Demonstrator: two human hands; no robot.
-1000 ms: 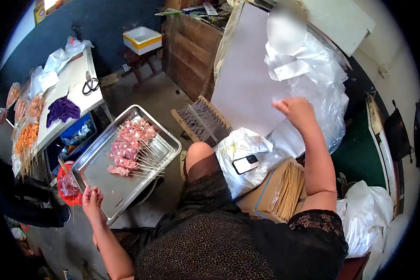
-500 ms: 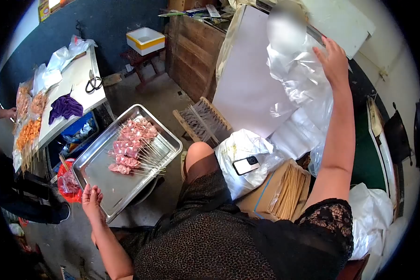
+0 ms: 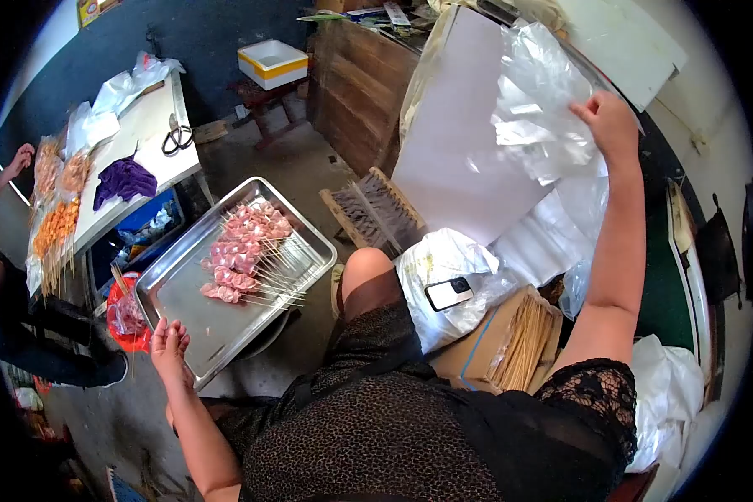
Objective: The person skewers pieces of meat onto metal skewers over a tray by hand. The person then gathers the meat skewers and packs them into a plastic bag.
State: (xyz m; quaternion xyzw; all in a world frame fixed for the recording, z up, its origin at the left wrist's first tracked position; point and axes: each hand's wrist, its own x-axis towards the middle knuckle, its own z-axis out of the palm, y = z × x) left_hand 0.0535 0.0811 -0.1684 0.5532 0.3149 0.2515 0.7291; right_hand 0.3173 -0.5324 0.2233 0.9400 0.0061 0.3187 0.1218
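Head view: the right hand (image 3: 609, 124) pinches the right edge of clear plastic (image 3: 537, 92), far right, its length running near to far. The left hand (image 3: 171, 350) curls at the near-left rim of the tray (image 3: 180, 305), grip unclear; the tray's long axis runs near-left to far-right, the skewers' (image 3: 244, 251) sticks pointing near-right.

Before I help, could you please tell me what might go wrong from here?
The right hand, gripping clear plastic, might tear it. The left hand, near the shallow rectangular steel tray, could nudge it, shifting pink meat skewers. The rectangular black-and-white phone could slide off the white plastic bag.
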